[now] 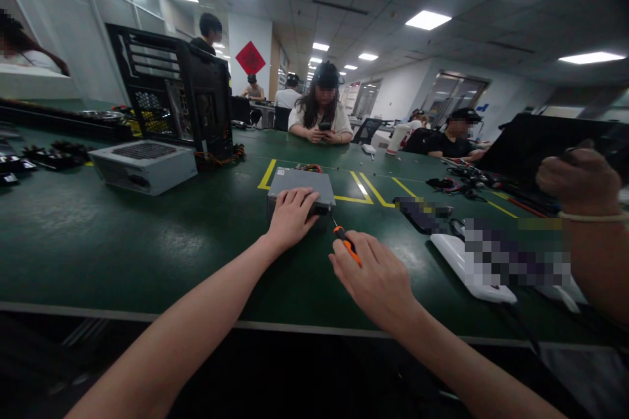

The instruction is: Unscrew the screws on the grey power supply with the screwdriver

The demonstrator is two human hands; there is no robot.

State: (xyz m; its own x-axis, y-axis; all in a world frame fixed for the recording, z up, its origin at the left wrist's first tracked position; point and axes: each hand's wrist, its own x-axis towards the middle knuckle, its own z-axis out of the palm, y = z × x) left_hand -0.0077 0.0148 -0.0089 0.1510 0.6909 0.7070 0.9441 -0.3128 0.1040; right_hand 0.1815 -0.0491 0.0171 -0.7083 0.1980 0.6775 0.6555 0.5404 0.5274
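Observation:
A grey computer power supply unit [304, 182] lies on the green table in front of me, with coloured cables at its far side. My left hand [293, 213] is laid over its near part, fingers across the top and thumb toward the near right edge, holding it. In my right hand [376, 275] is a screwdriver [340, 233] with an orange and black handle. Its thin shaft points up and left to the unit's near right corner. Whether the tip touches a screw is too small to tell.
At left stand a second power supply [147, 167] and an open black computer case [181, 91]. To the right lie a phone [417, 215], a white power bank-like device [466, 268] and cables [457, 186]. Another person's fist [580, 177] reaches in there. Someone sits opposite.

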